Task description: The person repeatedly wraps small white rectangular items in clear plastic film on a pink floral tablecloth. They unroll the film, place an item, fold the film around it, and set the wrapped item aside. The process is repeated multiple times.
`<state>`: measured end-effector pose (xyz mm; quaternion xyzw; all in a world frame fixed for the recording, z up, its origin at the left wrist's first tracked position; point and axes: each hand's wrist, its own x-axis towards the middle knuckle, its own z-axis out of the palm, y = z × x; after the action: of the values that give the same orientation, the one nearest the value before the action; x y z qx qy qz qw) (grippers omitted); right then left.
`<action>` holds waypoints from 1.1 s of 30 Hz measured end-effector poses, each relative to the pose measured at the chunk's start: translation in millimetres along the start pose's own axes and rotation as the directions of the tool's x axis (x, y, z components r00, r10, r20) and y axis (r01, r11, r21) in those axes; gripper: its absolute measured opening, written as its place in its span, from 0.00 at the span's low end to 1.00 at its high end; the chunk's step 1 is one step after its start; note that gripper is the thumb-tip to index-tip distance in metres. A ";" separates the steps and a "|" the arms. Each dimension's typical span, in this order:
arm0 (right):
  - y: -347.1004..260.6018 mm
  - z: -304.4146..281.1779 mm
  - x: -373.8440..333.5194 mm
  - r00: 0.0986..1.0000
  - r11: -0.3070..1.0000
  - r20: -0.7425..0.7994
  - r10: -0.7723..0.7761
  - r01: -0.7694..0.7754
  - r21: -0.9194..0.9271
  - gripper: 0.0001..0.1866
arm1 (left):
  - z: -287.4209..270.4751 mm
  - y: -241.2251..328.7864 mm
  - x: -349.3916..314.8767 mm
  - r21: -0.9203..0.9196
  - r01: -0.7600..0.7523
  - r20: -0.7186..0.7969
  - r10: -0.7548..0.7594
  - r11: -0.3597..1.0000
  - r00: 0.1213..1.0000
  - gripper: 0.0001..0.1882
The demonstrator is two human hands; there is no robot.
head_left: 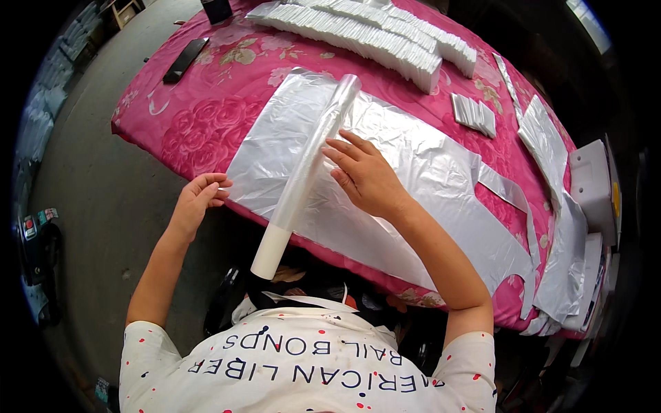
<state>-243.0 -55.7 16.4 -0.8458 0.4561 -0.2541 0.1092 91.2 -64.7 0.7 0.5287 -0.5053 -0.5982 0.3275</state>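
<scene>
A white translucent plastic apron point(413, 165) with strap ends lies spread flat over the table. Across its left part rests a white tube point(273, 251) wrapped in clear film, its bare near end jutting past the table's front edge. My right hand point(368, 175) is open, its fingers spread at the right side of the tube and above the apron. Beside the apron's left corner, at the table edge, is my left hand point(197, 201). Its fingers are loosely bent and apart, with nothing visible in them.
The table has a pink flowered cloth point(206, 131). Long rows of folded white packets point(358, 34) stand at the back, with a smaller stack point(474, 115) nearer. A phone point(184, 60) lies far left. More plastic sheets point(551, 148) and white bins point(592, 186) are at right.
</scene>
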 end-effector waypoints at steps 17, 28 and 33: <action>-49.5 128.3 123.3 0.788 0.756 -0.240 0.567 -0.383 0.531 0.49 | 37.5 -6.3 -35.2 0.240 -0.006 0.041 -0.004 0.971 0.999 0.35; -38.9 6.5 76.7 0.751 -0.167 0.121 0.649 -0.015 0.986 0.30 | 95.9 39.5 -23.9 -0.175 0.369 0.533 -0.227 0.913 0.815 0.39; -37.9 6.6 42.5 0.708 -0.237 0.098 0.700 0.101 0.966 0.30 | 112.4 34.3 -26.0 -0.129 0.393 0.589 -0.249 0.910 0.769 0.22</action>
<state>-193.0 -70.0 40.7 -0.1968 0.3229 -0.6778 0.6306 -16.1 -21.0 33.3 0.3645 -0.4023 -0.8313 0.1195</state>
